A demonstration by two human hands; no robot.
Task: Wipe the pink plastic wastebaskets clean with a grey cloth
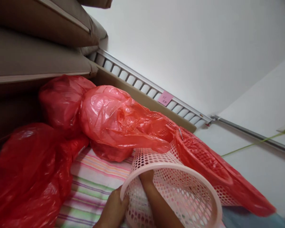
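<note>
The pink basket (194,175) lies tipped over on the striped sheet (87,186), its wide mouth turned toward the person, which probably gives an arm an easy way in. The left hand (114,204) is closed on the left side of the rim, thumb toward the inside, likely to keep the light basket from rolling or sliding. The right arm passes through the mouth, so the right hand (147,176) is inside, near the upper left wall (the rim and mesh hide its fingers, so I cannot tell whether it is open or gripping anything). The basket thus sits between and around the two hands: its rim in the left, its wall about the right. Just beyond it, the loose end of a bulging red bag (104,110) seems to hang over the basket's far end, though I cannot tell if they touch. Another red bag (61,104) leans beside that one on the far left, and a crumpled red bag (33,171) lies near on the left. To the right, a second basket (225,195) is partly covered by red plastic (209,166), perhaps a liner folded over its rim.
</note>
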